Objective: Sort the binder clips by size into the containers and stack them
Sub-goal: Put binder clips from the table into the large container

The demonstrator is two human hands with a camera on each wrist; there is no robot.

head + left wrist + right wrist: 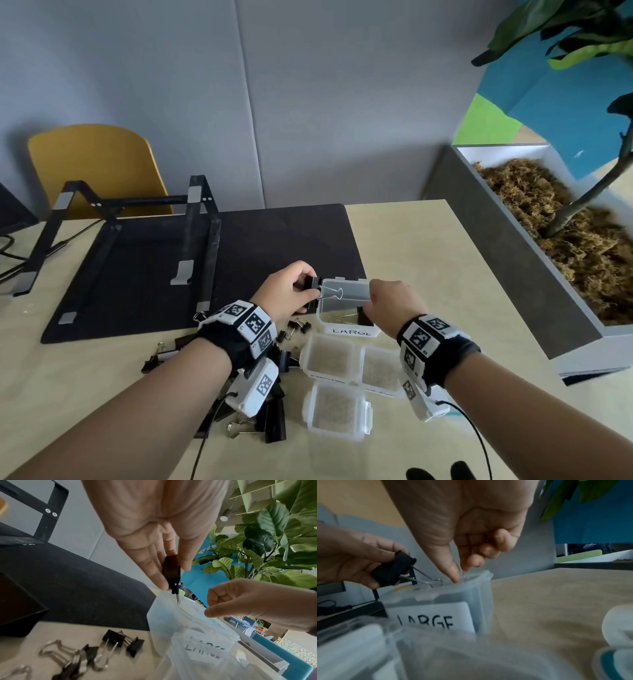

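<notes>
While it hangs just above the open container, the large binder clip [312, 287] shows a black body with its two silver wire handles [331, 293] pointing right, over the container's mouth. The left hand [287, 288] pinches the black body between thumb and fingers, so that grip is closed on the clip. The container labelled "LARGE" [349, 320] is a translucent plastic box with a white handwritten label on its front wall; one black clip [362, 313] already lies inside. Its clear lid [347, 287] stands raised, and the right hand [394, 305] pinches the lid's edge with thumb and forefinger, the other fingers curled into the palm. Three closed translucent containers [329, 358] sit just in front, touching or nearly touching one another; their labels are too blurred to read. To the left, on the pale worktop [428, 246], a loose pile of black binder clips [274, 425] of mixed sizes lies under the left wrist, with smaller ones [295, 327] near the labelled box. A black mat [274, 240] and a black laptop stand [191, 240] lie behind.
</notes>
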